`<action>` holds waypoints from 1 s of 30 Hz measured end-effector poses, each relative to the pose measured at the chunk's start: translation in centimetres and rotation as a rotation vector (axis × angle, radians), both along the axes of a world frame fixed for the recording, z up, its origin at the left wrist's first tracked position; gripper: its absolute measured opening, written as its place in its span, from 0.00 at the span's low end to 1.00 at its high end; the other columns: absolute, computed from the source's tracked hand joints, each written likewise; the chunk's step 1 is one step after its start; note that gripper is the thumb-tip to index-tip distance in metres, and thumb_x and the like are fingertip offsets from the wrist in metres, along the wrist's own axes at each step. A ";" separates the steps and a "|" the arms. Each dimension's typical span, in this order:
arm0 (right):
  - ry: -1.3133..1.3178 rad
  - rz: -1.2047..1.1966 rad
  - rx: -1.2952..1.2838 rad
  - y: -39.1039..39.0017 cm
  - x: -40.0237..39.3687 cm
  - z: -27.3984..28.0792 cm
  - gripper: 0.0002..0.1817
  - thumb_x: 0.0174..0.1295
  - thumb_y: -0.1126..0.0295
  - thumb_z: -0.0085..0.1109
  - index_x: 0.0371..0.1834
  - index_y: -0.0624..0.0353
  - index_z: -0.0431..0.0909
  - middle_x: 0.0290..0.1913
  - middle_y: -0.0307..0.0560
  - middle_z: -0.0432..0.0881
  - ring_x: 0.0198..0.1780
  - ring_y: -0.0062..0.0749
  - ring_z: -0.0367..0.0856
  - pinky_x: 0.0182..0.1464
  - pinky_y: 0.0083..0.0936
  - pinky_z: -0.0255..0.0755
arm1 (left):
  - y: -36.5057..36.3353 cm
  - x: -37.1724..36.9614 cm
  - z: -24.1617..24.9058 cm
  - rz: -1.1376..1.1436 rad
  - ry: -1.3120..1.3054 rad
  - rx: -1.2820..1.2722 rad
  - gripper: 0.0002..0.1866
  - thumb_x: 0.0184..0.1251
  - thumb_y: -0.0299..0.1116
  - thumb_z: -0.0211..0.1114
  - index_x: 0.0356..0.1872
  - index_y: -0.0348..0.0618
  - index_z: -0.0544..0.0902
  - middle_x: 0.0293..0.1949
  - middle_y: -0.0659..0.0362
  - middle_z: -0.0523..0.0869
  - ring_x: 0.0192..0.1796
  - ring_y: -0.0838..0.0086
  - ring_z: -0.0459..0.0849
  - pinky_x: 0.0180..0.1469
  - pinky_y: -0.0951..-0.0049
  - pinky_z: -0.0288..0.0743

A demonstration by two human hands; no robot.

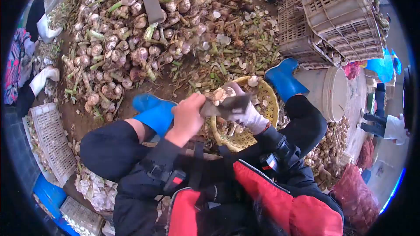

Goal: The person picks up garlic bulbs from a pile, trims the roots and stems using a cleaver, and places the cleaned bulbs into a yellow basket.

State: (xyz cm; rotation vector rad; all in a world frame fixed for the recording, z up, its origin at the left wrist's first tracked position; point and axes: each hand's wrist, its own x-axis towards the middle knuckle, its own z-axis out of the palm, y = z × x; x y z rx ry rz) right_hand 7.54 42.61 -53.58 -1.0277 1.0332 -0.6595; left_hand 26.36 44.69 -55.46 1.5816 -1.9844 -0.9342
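My left hand (189, 114), bare, is closed in a fist at the near end of a broad dark knife (236, 105). Its blade reaches to the right, blurred by motion, and crosses in front of my right hand (250, 117). That hand wears a whitish glove, and its fingers are closed around a garlic bulb (223, 94) just above the blade. Below both hands stands a yellow woven basket (272, 100) between my blue boots, with garlic bulbs and trimmings inside. Part of the gloved fingers is hidden behind the blade.
A large heap of garlic (118, 52) with stems covers the floor ahead, with a flat grey blade (152, 3) lying on it. Stacked plastic crates (337, 13) and a white bucket (336, 94) stand at right. Another person's white gloves (43, 78) show at far left.
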 end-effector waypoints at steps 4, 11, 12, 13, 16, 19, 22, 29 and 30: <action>0.183 0.060 -0.150 1.2 -0.6 2.2 0.37 0.37 0.65 0.71 0.53 0.60 0.65 0.45 0.48 0.76 0.49 0.31 0.74 0.53 0.29 0.67 | -2.1 2.9 -2.3 0.186 0.040 0.647 0.22 0.46 0.18 0.52 0.47 0.39 0.78 0.38 0.51 0.83 0.39 0.65 0.82 0.39 0.71 0.74; -0.077 -0.273 0.414 1.3 0.3 -0.1 0.46 0.47 0.51 0.69 0.67 0.55 0.56 0.59 0.53 0.68 0.58 0.39 0.70 0.54 0.38 0.68 | -0.9 -0.3 0.1 0.129 0.703 0.351 0.20 0.46 0.18 0.56 0.45 0.35 0.78 0.34 0.65 0.79 0.36 0.77 0.78 0.41 0.81 0.69; -0.158 -0.286 0.574 0.7 1.0 1.1 0.40 0.52 0.57 0.67 0.65 0.61 0.58 0.54 0.48 0.72 0.51 0.29 0.74 0.47 0.27 0.72 | -0.9 -0.8 0.0 0.102 0.651 0.211 0.20 0.43 0.18 0.57 0.43 0.37 0.79 0.39 0.52 0.82 0.45 0.64 0.81 0.48 0.71 0.73; -0.169 -0.289 0.570 0.8 0.8 0.0 0.40 0.52 0.57 0.67 0.65 0.61 0.58 0.54 0.48 0.72 0.51 0.29 0.74 0.47 0.27 0.72 | -0.8 -0.8 -0.1 0.052 0.516 0.157 0.20 0.42 0.19 0.59 0.42 0.37 0.79 0.40 0.50 0.81 0.45 0.55 0.80 0.47 0.69 0.73; 0.131 -0.098 0.258 0.5 -0.9 -1.0 0.27 0.52 0.69 0.63 0.54 0.66 0.67 0.40 0.41 0.77 0.42 0.22 0.75 0.45 0.23 0.72 | -1.0 -0.4 -0.5 0.071 0.431 0.014 0.21 0.41 0.19 0.60 0.43 0.39 0.79 0.39 0.50 0.82 0.45 0.51 0.79 0.45 0.65 0.74; 0.122 0.115 0.156 0.4 -2.2 1.6 0.24 0.51 0.71 0.63 0.51 0.65 0.69 0.38 0.40 0.77 0.39 0.22 0.75 0.43 0.23 0.72 | -0.6 0.9 -4.6 0.069 0.047 0.209 0.17 0.41 0.22 0.61 0.39 0.42 0.81 0.35 0.46 0.82 0.43 0.51 0.80 0.42 0.61 0.74; 0.383 0.396 0.070 -2.5 -6.8 -0.8 0.26 0.54 0.64 0.64 0.54 0.64 0.70 0.43 0.44 0.77 0.46 0.28 0.75 0.49 0.25 0.70 | -0.1 0.6 -4.9 0.208 0.249 0.423 0.11 0.43 0.22 0.61 0.32 0.38 0.78 0.26 0.53 0.79 0.33 0.63 0.78 0.35 0.66 0.72; 0.830 -0.162 -0.219 -16.9 -11.0 -16.7 0.27 0.58 0.58 0.53 0.54 0.68 0.70 0.50 0.65 0.77 0.53 0.49 0.76 0.54 0.35 0.68 | -2.0 0.0 -3.0 0.364 0.443 0.645 0.07 0.41 0.20 0.60 0.26 0.38 0.75 0.20 0.58 0.72 0.25 0.74 0.71 0.29 0.73 0.66; 0.760 -0.235 -0.110 -18.9 -11.3 -19.8 0.27 0.57 0.58 0.54 0.55 0.67 0.70 0.50 0.64 0.77 0.52 0.50 0.76 0.53 0.35 0.69 | -2.3 0.1 -3.1 0.345 0.434 0.616 0.07 0.41 0.20 0.60 0.26 0.38 0.75 0.20 0.58 0.72 0.25 0.75 0.70 0.29 0.73 0.66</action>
